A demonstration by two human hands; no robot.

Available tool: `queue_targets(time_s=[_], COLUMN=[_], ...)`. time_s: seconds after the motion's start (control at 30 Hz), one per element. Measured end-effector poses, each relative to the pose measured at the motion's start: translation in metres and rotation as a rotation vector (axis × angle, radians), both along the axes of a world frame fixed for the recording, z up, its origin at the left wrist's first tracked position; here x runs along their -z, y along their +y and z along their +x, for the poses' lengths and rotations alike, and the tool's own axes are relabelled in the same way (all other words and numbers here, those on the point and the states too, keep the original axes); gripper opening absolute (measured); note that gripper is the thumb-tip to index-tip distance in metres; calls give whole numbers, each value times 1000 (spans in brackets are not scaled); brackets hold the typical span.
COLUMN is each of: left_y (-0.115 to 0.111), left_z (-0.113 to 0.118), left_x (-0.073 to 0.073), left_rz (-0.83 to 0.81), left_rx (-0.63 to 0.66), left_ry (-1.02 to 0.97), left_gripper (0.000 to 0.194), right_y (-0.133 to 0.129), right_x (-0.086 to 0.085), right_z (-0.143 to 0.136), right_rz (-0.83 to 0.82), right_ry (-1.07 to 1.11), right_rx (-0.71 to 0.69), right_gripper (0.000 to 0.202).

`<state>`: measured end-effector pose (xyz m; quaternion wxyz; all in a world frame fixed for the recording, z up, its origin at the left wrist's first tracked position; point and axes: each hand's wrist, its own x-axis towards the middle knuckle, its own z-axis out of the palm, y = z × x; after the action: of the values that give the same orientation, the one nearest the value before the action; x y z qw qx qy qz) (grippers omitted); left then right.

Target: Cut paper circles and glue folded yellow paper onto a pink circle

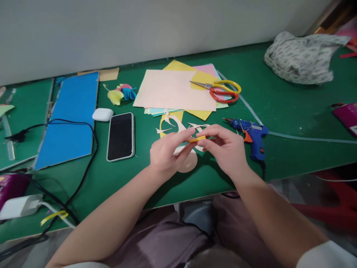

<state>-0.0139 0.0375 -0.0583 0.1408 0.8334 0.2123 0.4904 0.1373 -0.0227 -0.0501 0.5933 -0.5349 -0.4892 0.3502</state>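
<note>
Between the fingertips of both hands is a small folded yellow piece of paper [198, 139]. My left hand [170, 150] pinches its left end, and my right hand [226, 148] pinches the right end. Below them on the table lies a pale round paper cutout [187, 163], partly covered by my left hand. Curved cream paper scraps [178, 122] lie just beyond my fingers. A blue hot glue gun [252, 134] rests to the right of my right hand. Scissors [223, 90] with yellow and red handles lie on a stack of coloured paper [173, 89].
On the green table [301, 160] left of my hands are a phone [121, 137], a white earbud case [102, 114], paper flowers [119, 93] and a blue board [72, 119]. A black cable [96, 149] loops there. A patterned cloth bundle [301, 59] sits at the back right.
</note>
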Motion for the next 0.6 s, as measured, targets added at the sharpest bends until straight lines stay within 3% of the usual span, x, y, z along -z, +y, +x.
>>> queue_targets(time_s=[0.17, 0.27, 0.4, 0.6], left_y=[-2, -4, -5, -3], left_z=[-1, 0, 1, 0], left_x=[1, 1, 0, 0], left_rz=[-249, -366, -400, -413], left_rx=[118, 115, 81, 135], left_ry=[-4, -25, -7, -30], left_gripper=[51, 46, 42, 43], right_y=[-1, -2, -2, -2], right_x=[-2, -3, -2, -2], right_z=[-1, -1, -2, -3], right_rz=[0, -16, -35, -19], right_ry=[5, -10, -44, -50], right_rx=[27, 38, 52, 55], right_gripper=[4, 5, 8, 6])
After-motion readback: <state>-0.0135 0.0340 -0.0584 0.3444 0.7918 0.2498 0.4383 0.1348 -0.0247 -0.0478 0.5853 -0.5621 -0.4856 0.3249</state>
